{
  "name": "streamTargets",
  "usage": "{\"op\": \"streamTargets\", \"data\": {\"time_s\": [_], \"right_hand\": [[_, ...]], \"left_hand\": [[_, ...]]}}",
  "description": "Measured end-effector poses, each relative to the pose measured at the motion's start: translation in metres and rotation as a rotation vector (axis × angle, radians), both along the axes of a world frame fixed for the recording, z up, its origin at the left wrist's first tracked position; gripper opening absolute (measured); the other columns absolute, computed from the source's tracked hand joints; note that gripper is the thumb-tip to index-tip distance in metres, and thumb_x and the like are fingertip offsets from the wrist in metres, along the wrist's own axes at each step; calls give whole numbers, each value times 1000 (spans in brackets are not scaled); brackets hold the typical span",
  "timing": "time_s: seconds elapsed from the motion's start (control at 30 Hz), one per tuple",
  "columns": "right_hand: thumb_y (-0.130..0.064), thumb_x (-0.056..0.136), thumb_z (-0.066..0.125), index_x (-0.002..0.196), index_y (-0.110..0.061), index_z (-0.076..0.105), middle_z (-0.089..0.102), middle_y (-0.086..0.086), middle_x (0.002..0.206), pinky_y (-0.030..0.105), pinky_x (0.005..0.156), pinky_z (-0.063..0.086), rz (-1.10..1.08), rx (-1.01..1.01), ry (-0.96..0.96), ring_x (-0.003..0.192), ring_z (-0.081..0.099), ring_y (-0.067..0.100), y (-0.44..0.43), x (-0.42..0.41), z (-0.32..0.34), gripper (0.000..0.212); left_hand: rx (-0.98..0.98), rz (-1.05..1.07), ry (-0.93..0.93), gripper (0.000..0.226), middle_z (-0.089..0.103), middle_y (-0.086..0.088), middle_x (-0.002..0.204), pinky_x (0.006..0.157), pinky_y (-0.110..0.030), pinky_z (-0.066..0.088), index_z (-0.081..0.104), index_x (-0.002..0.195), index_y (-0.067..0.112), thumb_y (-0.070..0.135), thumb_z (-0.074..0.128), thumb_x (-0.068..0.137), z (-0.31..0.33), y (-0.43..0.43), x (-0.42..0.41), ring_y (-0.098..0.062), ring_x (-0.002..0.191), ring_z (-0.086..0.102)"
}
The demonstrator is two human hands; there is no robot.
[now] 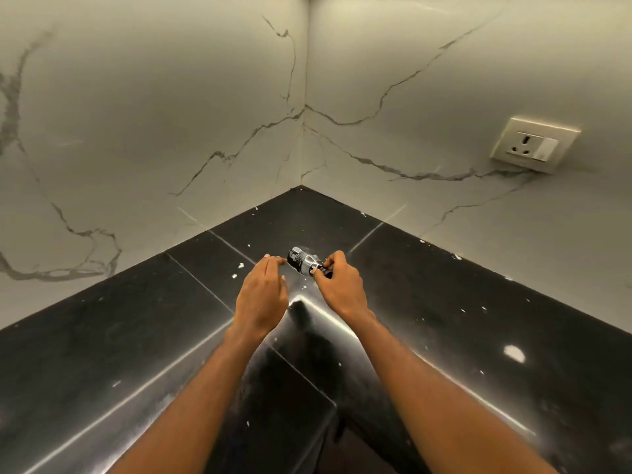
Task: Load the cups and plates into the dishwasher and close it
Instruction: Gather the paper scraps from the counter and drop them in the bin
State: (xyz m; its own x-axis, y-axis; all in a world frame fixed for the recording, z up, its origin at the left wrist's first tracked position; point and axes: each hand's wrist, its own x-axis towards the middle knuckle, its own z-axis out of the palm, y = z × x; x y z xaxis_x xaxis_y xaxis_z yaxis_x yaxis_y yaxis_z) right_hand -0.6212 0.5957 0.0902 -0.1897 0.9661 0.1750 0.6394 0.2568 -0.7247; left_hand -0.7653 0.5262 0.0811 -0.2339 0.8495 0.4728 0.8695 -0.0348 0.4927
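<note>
No cup, plate or dishwasher shows in the head view. My right hand [337, 280] pinches the narrow black end of a small silver and black tube-like object [302, 262] held just above the black countertop [444, 285]. Its wider printed end points left toward my left hand [263, 289]. My left hand hovers beside that end with thumb and forefinger nearly together, almost touching the object but not gripping it. Both forearms reach in from the bottom of the frame.
The countertop fills an inner corner between two white marble-veined walls [171, 114]. A wall socket with a switch [530, 145] sits on the right wall. White specks dot the dark, glossy tiles. The counter's front edges meet below my arms.
</note>
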Motion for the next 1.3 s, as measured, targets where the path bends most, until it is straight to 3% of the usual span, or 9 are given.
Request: {"op": "streamTargets", "data": {"time_s": [0.23,0.5,0.7,1.03,1.2,1.3], "right_hand": [[-34,89,58,90,-20,47,64,2,80,33,62,45,-65,28,15,71,58,23,-109,79,0,17],[-31,92,52,88,-12,52,65,6,77,37,60,47,-147,80,63,69,60,25,-205,138,-3,20],[-34,87,60,79,-16,52,59,-1,68,34,57,46,-176,60,45,63,57,18,-259,163,-24,22],[-45,88,58,87,-27,51,59,-10,81,29,61,44,-260,-136,-84,74,56,11,-324,185,-134,19],[-44,86,61,98,-24,56,66,-2,91,32,66,51,-356,-326,-139,85,64,21,-345,192,-230,24],[-45,86,62,109,-22,56,66,3,107,29,68,45,-386,-446,-240,96,63,27,-357,200,-296,33]], "left_hand": [[-7,-54,41,33,60,-10,118,98,-37,46,57,119,6,4,52,87,-2,-96,70,-26,110,57],[-54,-111,94,36,57,-10,125,102,-39,42,53,124,7,5,50,89,-3,-184,120,-27,122,51],[-128,-170,116,35,57,-9,122,97,-39,43,54,122,7,7,50,88,-30,-227,141,-28,116,53],[-323,-304,124,37,57,-9,122,104,-38,41,53,125,6,8,51,88,-130,-262,157,-26,122,50],[-485,-340,22,36,51,-4,130,100,-34,43,48,130,12,15,47,94,-208,-272,161,-21,118,50],[-614,-328,16,36,53,-6,126,97,-40,45,49,128,16,21,44,93,-273,-276,162,-27,114,52]]}}
